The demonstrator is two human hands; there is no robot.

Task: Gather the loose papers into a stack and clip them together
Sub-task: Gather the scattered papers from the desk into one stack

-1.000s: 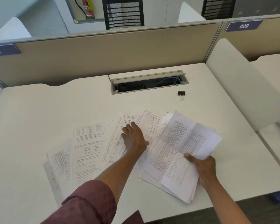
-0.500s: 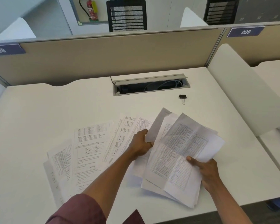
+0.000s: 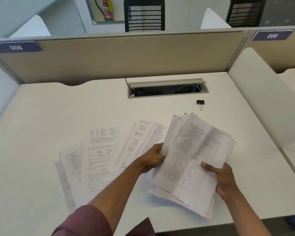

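A bundle of printed sheets (image 3: 192,154) is lifted off the white desk (image 3: 41,120) on the right. My right hand (image 3: 223,181) grips its lower right edge with the thumb on top. My left hand (image 3: 154,157) pinches the bundle's left edge, where a few sheets fan out behind the top page. Several loose papers (image 3: 102,155) still lie spread flat on the desk to the left, overlapping one another. A small black binder clip (image 3: 200,102) rests on the desk beyond the bundle, apart from both hands.
An open cable tray (image 3: 167,89) with wires is set into the desk at the back. A beige partition (image 3: 119,57) closes the far side, and a white divider (image 3: 262,99) stands on the right. The desk's front edge runs just below the bundle.
My left hand left the flat papers, picked up a sheet and brought it against the left edge of the bundle. The bundle in my right hand rose and tilted more upright.
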